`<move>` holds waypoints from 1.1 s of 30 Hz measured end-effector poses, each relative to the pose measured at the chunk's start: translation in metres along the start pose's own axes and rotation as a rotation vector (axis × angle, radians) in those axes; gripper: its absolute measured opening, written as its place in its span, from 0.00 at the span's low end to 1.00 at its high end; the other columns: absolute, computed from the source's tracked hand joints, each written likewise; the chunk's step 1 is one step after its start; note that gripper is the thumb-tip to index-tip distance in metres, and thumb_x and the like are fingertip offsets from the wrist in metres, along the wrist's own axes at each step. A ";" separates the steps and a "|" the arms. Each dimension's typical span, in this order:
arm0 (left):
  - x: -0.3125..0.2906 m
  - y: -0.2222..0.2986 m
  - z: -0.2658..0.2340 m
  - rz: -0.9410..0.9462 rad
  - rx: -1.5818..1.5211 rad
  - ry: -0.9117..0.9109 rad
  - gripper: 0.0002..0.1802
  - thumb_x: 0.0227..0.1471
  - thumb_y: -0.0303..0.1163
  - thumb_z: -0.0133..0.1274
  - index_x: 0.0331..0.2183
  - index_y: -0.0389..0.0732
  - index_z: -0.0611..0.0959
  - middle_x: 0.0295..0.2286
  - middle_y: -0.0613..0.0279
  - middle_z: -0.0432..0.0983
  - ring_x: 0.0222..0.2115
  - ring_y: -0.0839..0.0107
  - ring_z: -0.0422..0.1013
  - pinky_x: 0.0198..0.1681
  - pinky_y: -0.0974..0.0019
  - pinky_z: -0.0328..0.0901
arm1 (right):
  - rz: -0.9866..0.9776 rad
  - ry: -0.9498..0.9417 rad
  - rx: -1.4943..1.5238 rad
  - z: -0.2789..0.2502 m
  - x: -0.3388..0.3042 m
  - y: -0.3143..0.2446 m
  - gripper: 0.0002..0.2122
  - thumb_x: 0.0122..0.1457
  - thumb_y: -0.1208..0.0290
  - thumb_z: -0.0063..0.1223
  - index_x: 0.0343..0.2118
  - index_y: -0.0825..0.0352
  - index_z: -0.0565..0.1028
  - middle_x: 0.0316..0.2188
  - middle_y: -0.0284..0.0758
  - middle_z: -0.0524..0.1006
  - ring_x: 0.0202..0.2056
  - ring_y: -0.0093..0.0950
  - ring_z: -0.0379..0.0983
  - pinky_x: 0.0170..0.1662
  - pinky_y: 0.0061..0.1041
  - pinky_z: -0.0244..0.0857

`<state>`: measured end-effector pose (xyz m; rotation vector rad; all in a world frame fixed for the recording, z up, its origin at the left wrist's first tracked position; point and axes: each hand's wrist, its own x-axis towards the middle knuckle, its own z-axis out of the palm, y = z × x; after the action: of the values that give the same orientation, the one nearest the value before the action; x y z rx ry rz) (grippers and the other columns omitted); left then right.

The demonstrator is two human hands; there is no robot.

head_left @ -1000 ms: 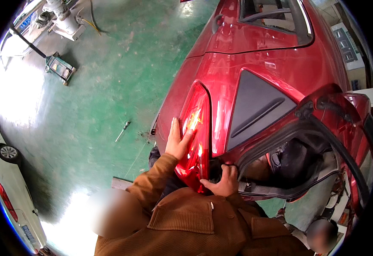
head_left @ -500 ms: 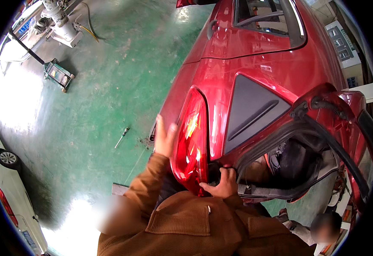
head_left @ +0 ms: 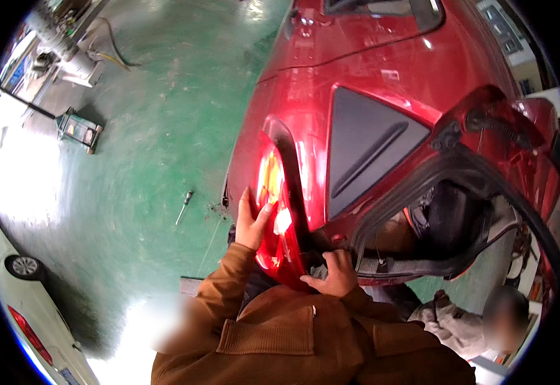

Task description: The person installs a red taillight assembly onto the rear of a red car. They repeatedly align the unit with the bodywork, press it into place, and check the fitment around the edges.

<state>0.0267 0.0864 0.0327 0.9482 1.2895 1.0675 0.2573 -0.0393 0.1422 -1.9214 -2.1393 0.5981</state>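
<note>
A long red tail light stands partly out from the rear corner of a red car, with a dark gap along its right side and upper tip. My left hand grips its outer side, the thumb lying on the lens. At the lower inner edge, my right hand has its thumb against the light and its bent fingers beside the body opening; the fingertips are partly hidden. A grey triangular panel lies right of the light. Beside my right hand runs the black seal of the open trunk.
A screwdriver lies on the green floor to the left. Farther off stands a floor jack. A pale car is parked at the left edge. Another person is low at the right, by the trunk.
The tail light has come away from the body toward me, opening a gap along its inner edge. My left hand has moved from beside its outer edge onto the lens.
</note>
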 end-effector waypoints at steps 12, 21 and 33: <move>0.000 0.020 -0.022 0.020 0.068 -0.138 0.77 0.41 0.60 0.73 0.70 0.28 0.42 0.69 0.40 0.45 0.70 0.55 0.46 0.72 0.56 0.45 | 0.112 0.052 0.102 -0.012 0.003 -0.039 0.22 0.51 0.68 0.69 0.49 0.68 0.76 0.44 0.41 0.73 0.47 0.46 0.70 0.49 0.43 0.70; 0.009 0.035 -0.024 -0.014 0.125 -0.254 0.76 0.42 0.49 0.76 0.70 0.30 0.39 0.67 0.43 0.50 0.66 0.57 0.53 0.69 0.58 0.52 | 0.246 0.189 0.183 -0.009 0.001 -0.047 0.18 0.52 0.70 0.67 0.46 0.68 0.78 0.41 0.40 0.74 0.45 0.45 0.72 0.46 0.42 0.71; 0.008 0.046 -0.032 -0.065 -0.110 -0.353 0.53 0.48 0.54 0.68 0.65 0.39 0.62 0.50 0.61 0.71 0.53 0.63 0.69 0.59 0.58 0.64 | 0.165 0.572 0.394 0.017 -0.120 -0.013 0.18 0.54 0.70 0.59 0.49 0.69 0.76 0.54 0.47 0.74 0.51 0.46 0.71 0.53 0.44 0.67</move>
<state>-0.0089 0.1053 0.0730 0.9552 0.9552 0.8654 0.2545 -0.1606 0.1462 -1.7778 -1.4085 0.3928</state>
